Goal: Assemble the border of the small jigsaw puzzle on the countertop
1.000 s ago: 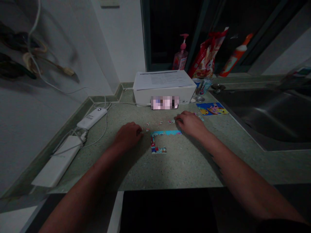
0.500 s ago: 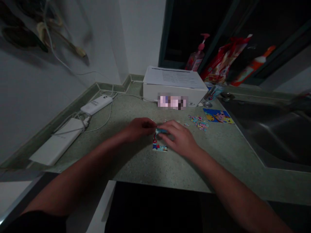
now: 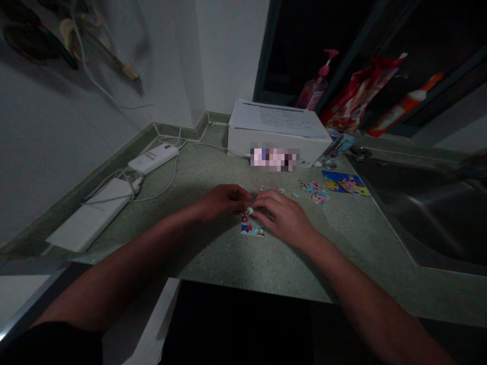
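Head view | small jigsaw piece (image 3: 249, 210) lies between both hands, nearer the right hand (image 3: 282, 218) | left hand (image 3: 221, 202) just beside it | fingers curled inward, pinch unclear | assembled puzzle strip (image 3: 251, 230) runs lengthwise away from the person, just below

Dim room — white wall (image 3: 160, 66), dark window (image 3: 292, 45), speckled green countertop (image 3: 243, 268), steel sink (image 3: 429, 218) set beside it

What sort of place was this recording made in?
Probably a home kitchen: a stainless steel sink is set into a speckled stone countertop, with a pink pump soap bottle behind it.
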Demonstrator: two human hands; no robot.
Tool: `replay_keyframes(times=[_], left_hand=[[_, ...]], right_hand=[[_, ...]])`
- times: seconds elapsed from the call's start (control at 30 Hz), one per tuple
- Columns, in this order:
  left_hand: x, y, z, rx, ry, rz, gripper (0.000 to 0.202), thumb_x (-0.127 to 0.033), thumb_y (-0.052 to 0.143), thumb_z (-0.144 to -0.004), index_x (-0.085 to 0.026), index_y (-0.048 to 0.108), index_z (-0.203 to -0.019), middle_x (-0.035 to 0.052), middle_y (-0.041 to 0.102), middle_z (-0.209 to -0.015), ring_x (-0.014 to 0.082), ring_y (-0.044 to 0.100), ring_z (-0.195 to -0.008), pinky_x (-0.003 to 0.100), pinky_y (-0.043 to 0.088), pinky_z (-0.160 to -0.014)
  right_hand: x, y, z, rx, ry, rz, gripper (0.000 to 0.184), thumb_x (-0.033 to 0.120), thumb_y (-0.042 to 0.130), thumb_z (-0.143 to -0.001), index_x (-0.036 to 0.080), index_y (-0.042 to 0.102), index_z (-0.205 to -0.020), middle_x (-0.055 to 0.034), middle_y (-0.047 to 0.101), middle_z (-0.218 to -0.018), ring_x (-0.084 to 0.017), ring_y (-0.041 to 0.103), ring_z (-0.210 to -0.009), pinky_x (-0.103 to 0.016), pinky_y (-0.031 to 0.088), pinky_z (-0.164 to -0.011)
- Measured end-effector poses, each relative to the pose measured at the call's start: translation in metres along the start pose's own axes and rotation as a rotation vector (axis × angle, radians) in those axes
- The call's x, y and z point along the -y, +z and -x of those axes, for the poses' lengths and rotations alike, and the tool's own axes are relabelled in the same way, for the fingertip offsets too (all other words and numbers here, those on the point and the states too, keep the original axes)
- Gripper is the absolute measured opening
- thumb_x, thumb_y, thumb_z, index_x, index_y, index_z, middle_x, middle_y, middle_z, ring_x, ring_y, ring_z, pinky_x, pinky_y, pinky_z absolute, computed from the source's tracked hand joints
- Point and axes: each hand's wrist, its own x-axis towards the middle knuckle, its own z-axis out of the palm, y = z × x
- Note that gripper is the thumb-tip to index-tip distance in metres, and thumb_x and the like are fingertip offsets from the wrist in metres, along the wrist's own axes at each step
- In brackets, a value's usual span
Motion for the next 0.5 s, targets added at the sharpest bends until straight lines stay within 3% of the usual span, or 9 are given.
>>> replay_keyframes(times=[0.27,0.5], left_hand=[[0.0067,0.0012,-0.0024,0.021,0.008,0.062,0.018,-0.02,0.081,-0.083,-0.018,0.069,-0.097,-0.0003,0.072,-0.082,0.0133,0.066,-0.075,0.029,0.052,-0.076],[0.01,0.0024,-0.0052,0.043,0.03,0.05,0.02,-0.026,0.08,-0.087,-0.018,0.069,-0.101,0.001,0.073,-0.082,0.0153,0.067,-0.075,0.031,0.052,-0.076]], right_hand=[[0.0014,0.0035,0.0013,0.03,0.034,-0.085,0.023,0.022,0.067,-0.102,0.028,0.068,-0.124,-0.0096,0.073,-0.127,-0.026,0.073,-0.115,-0.043,0.061,-0.094],[-0.0028,-0.0021,0.0005,0.045,0.03,-0.211,0.02,0.023,0.071,-0.1,0.03,0.069,-0.118,-0.0074,0.072,-0.124,-0.024,0.072,-0.114,-0.042,0.06,-0.096]])
